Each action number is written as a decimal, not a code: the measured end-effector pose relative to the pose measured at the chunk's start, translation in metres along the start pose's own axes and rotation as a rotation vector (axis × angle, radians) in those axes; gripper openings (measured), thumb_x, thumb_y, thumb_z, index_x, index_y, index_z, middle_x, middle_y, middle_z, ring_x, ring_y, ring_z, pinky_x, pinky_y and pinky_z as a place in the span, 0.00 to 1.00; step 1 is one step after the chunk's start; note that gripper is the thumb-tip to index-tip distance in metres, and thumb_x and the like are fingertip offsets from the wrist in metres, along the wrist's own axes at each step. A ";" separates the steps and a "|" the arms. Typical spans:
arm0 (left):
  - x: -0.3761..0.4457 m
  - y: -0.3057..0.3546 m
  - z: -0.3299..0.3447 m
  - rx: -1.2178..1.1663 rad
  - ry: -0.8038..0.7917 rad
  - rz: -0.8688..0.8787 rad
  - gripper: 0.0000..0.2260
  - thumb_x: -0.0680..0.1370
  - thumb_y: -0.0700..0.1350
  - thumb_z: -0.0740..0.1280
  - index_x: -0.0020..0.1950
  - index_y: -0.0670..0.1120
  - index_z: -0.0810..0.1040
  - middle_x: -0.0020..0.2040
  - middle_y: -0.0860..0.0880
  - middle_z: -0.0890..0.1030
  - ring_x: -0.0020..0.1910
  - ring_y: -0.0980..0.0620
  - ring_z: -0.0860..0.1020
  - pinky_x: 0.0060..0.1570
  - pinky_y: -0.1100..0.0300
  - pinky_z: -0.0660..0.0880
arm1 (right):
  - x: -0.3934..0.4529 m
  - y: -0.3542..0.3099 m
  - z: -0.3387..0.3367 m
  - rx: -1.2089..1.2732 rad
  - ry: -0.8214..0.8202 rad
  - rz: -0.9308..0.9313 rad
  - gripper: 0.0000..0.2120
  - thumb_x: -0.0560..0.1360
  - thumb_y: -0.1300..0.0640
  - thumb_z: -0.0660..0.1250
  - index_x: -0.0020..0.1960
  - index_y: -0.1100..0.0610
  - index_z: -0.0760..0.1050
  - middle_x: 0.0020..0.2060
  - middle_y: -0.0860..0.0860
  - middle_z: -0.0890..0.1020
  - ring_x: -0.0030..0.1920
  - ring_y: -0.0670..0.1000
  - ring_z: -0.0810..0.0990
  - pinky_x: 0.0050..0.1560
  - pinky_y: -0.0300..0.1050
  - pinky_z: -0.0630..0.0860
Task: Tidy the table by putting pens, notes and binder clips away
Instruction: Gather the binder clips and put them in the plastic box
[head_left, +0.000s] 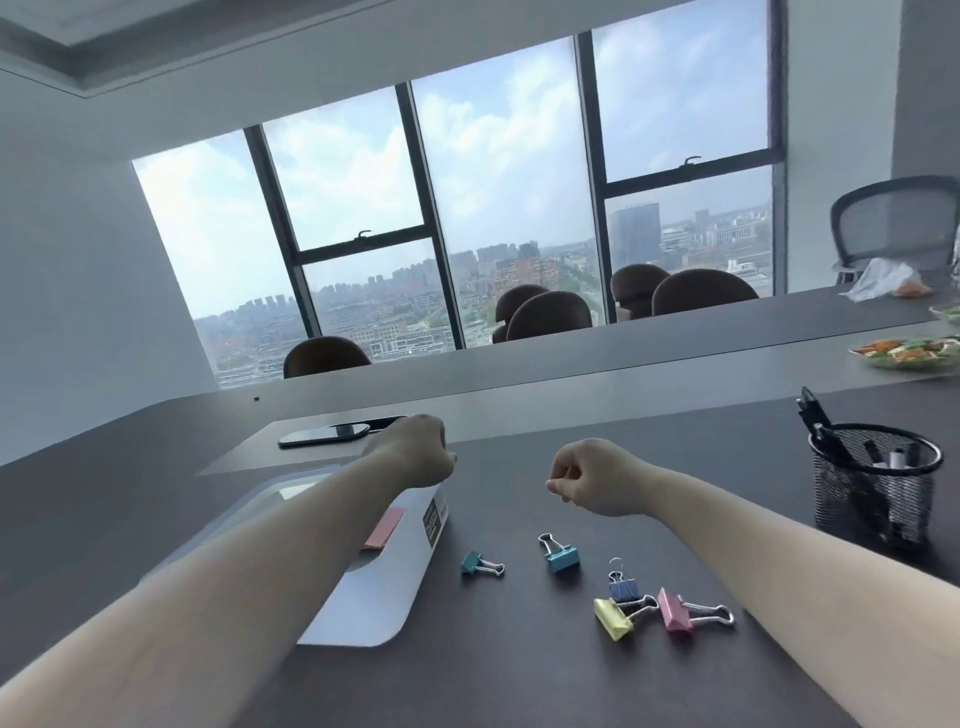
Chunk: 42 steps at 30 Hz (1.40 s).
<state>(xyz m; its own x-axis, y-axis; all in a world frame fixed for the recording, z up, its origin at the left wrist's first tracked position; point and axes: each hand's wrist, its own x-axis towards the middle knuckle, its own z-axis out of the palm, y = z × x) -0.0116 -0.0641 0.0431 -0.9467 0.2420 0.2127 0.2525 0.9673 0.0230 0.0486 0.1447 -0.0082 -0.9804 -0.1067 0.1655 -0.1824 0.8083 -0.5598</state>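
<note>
Several coloured binder clips lie on the dark table: a teal one (475, 562), a light blue one (561, 555), a dark blue one (623, 586), a yellow one (614, 617) and a pink one (675, 610). A clear plastic box (395, 577) stands at the left with a pink sticky note (385, 527) inside. My left hand (415, 452) hovers over the box's far end, fingers curled shut. My right hand (592, 478) floats above the table beyond the clips, fingers pinched together; I see nothing in it. A black mesh pen cup (872, 488) holding pens stands at the right.
A black phone (324, 434) lies on a grey mat (249, 454) beyond the box. Plates of food (909, 351) and a plastic bag (878, 286) sit at the far right. Brown chairs (550, 314) line the table's far side.
</note>
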 end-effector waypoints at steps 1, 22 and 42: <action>-0.004 0.006 -0.002 -0.008 0.001 0.006 0.08 0.75 0.51 0.64 0.48 0.47 0.75 0.56 0.47 0.79 0.55 0.46 0.76 0.54 0.53 0.74 | -0.006 -0.001 -0.003 -0.001 0.002 -0.005 0.08 0.76 0.56 0.65 0.48 0.59 0.80 0.39 0.50 0.78 0.41 0.50 0.75 0.39 0.37 0.69; -0.070 0.050 0.120 -0.105 -0.306 -0.075 0.29 0.79 0.59 0.53 0.78 0.52 0.52 0.79 0.44 0.53 0.77 0.37 0.52 0.75 0.44 0.54 | -0.119 0.080 0.019 -0.359 -0.033 0.435 0.26 0.73 0.30 0.52 0.65 0.42 0.67 0.67 0.48 0.69 0.72 0.54 0.61 0.68 0.66 0.57; -0.072 0.079 0.134 -0.186 -0.134 0.174 0.21 0.78 0.63 0.53 0.70 0.61 0.65 0.74 0.55 0.65 0.75 0.49 0.60 0.70 0.50 0.58 | -0.110 0.062 0.049 -0.342 0.059 0.095 0.21 0.72 0.31 0.57 0.56 0.44 0.70 0.54 0.46 0.73 0.57 0.48 0.75 0.59 0.48 0.69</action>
<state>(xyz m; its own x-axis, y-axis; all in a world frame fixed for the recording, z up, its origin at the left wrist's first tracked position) 0.0497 0.0050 -0.1010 -0.9009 0.4227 0.0983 0.4339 0.8830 0.1792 0.1419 0.1781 -0.1011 -0.9840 0.0039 0.1780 -0.0456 0.9609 -0.2730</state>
